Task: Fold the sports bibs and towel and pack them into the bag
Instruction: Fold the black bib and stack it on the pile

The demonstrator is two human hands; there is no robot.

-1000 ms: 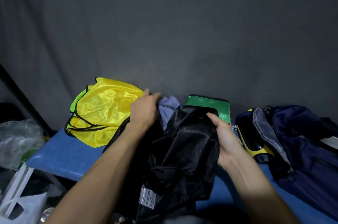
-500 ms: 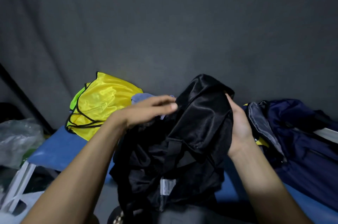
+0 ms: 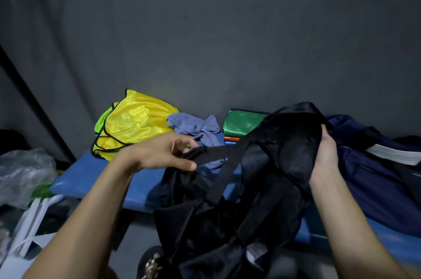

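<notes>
Your left hand point(image 3: 159, 153) is pinching the flat black webbing strap point(image 3: 214, 153) of the limp black fabric bag point(image 3: 268, 187) between thumb and curled fingers point(image 3: 184, 165), pulling it sideways. Your right hand point(image 3: 325, 153) is gripping the bag's raised upper edge, fingers wrapped behind the cloth. The bag is hanging over the front of the blue padded worktop point(image 3: 95, 176). Behind it are lying the shiny yellow sports bib with black trim point(image 3: 134, 124), a crumpled grey-blue towel point(image 3: 193, 127) and a folded green bib point(image 3: 241, 125). A navy duffel bag point(image 3: 373, 178) is crowding the right side, and a clear plastic bag point(image 3: 22, 171) is sitting at the left.
</notes>
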